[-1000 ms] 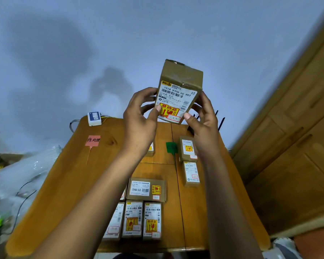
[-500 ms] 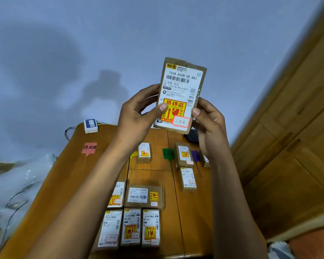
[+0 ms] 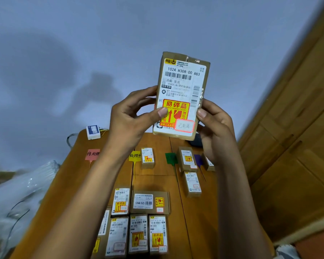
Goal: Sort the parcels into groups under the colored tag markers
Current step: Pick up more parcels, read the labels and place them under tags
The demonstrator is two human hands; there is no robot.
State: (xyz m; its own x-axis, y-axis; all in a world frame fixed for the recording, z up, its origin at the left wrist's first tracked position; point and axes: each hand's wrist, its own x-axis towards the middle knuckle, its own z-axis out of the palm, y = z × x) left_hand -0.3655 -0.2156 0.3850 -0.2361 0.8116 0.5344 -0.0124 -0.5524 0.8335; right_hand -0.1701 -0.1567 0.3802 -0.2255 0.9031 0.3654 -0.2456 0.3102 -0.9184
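Both hands hold one cardboard parcel (image 3: 181, 85) upright in the air, label facing the camera. The left hand (image 3: 131, 118) curls its fingers round the left edge (thumb on the yellow fragile sticker (image 3: 178, 109)), and the right hand (image 3: 215, 131) grips the right edge. Below the fingers, on the wooden table (image 3: 67, 184), lie the pink tag (image 3: 93, 154), yellow tag (image 3: 134, 156), green tag (image 3: 170, 158) and purple tag (image 3: 198, 160).

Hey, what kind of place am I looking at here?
Likely a home room set up for parcel sorting: a wooden table with labelled parcels, colored tag markers, and wooden cabinet doors beside it.
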